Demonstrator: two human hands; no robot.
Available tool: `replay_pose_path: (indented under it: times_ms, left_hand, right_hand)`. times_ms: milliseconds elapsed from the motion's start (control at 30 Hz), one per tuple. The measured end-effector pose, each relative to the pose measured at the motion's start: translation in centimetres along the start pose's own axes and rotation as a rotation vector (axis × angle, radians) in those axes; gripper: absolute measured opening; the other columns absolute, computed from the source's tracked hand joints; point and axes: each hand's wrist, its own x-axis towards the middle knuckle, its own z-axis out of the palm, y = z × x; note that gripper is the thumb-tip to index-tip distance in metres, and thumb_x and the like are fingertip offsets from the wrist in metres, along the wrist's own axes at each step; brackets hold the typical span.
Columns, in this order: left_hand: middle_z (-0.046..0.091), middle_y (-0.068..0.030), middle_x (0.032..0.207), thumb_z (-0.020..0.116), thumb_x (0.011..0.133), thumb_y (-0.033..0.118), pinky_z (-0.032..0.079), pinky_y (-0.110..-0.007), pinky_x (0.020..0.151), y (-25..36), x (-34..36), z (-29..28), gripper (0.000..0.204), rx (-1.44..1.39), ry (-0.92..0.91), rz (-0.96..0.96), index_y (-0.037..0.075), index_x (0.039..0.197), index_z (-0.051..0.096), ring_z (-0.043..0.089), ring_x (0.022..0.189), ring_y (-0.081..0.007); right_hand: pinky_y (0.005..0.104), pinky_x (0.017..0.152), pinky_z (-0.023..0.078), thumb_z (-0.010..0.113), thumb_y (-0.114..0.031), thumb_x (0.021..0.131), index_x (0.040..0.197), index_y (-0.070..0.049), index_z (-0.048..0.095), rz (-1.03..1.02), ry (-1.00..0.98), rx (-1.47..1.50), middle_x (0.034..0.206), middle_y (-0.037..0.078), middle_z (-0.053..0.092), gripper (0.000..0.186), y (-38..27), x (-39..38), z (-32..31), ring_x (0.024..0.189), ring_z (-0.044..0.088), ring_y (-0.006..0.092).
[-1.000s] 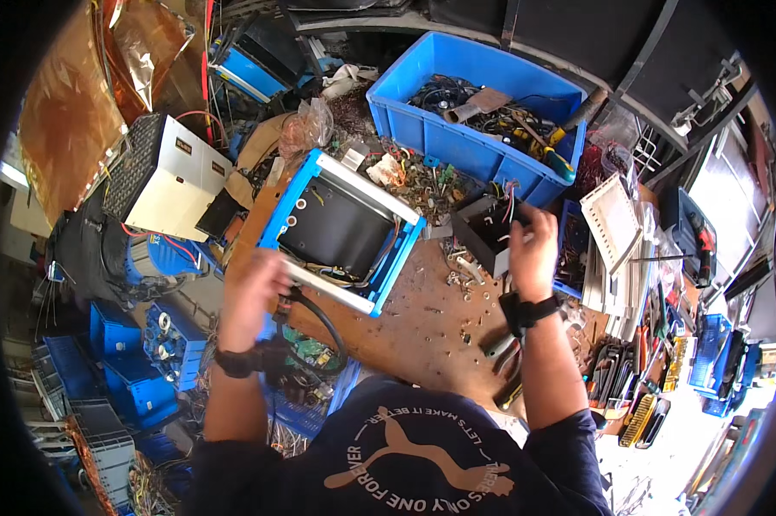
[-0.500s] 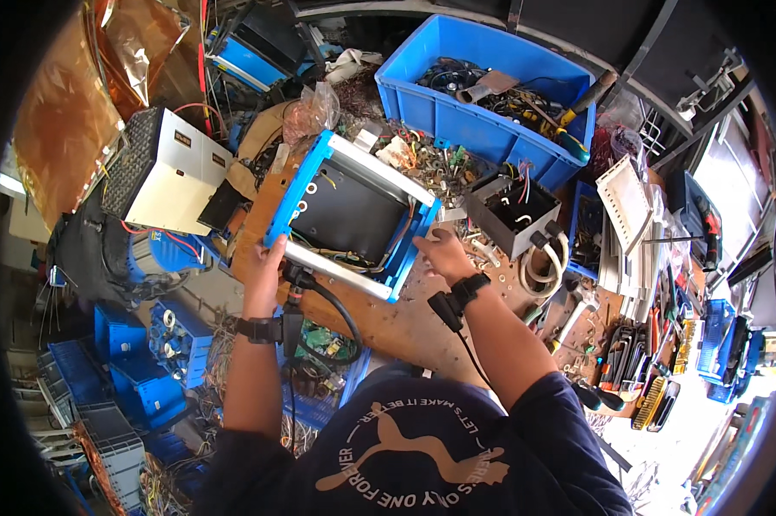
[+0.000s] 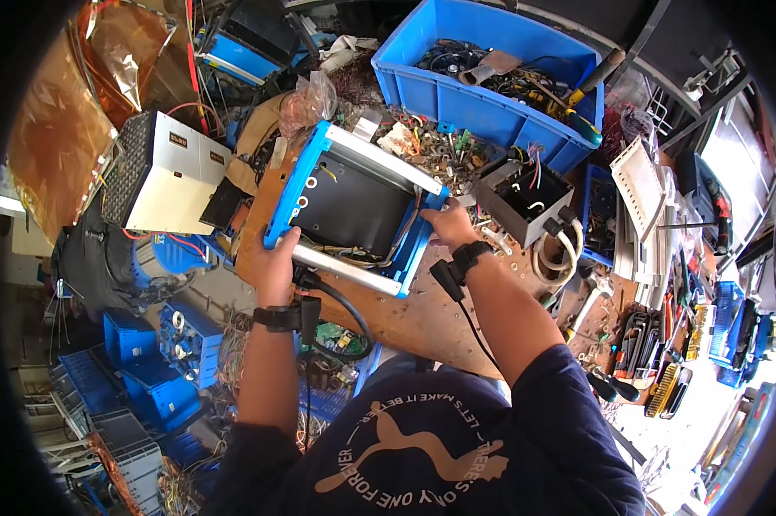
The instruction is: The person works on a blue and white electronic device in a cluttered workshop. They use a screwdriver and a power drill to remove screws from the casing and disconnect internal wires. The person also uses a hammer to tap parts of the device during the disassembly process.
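A rectangular equipment case with blue sides, silver rails and a dark inner panel sits tilted over the wooden bench. Loose wires run along its inner edge, and round holes line its left side. My left hand grips the case's near left corner, thumb on top. At the right blue side, my right hand is closed on the edge, its fingertips partly hidden. A thick black cable hangs below the near rail. To the right stands an open grey metal box with wires and pale conduit.
A large blue bin full of cables and tools stands at the back. Small metal scrap is heaped before it. Hand tools crowd the bench's right side. A white-fronted unit and blue trays are on the left.
My right hand has moved from beside the case's right corner to grasp its right side. The view has shifted slightly; my left hand keeps its hold.
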Motion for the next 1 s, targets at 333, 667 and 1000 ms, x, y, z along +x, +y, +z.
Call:
replay_pose_path:
  times_ms: [333,667,1000]
  left_hand:
    - [0.061,-0.0045,0.098,0.072,0.078,0.016,0.044,-0.03,0.081,-0.9,-0.5,0.0,0.043,-0.135,0.015,0.023,-0.001,0.114,0.056,0.056,0.087,-0.015]
    - [0.06,-0.0041,0.099,0.07,0.077,0.012,0.043,-0.03,0.082,-4.3,1.2,-2.4,0.042,-0.188,-0.089,0.0,0.0,0.115,0.057,0.055,0.088,-0.0147]
    - [0.061,-0.0051,0.082,0.067,0.073,0.013,0.045,-0.028,0.065,-1.7,1.6,-0.2,0.04,-0.119,-0.066,0.053,-0.002,0.108,0.057,0.056,0.072,-0.0137]
  right_hand:
    - [0.0398,0.067,0.058,0.068,-0.014,0.081,0.115,-0.003,0.052,0.007,-0.178,0.189,0.099,0.011,0.064,0.039,0.5,-1.2,-0.3,0.078,0.067,0.0248]
    - [0.0305,0.053,0.055,0.068,-0.008,0.08,0.107,0.005,0.052,-0.171,-0.002,0.089,0.087,0.01,0.063,0.034,3.0,-4.3,2.5,0.067,0.065,0.0188]
    - [0.036,0.068,0.051,0.065,-0.02,0.081,0.1,-0.002,0.065,-0.656,0.369,-0.767,0.085,0.012,0.065,0.026,0.9,-5.8,-1.9,0.077,0.063,0.027]
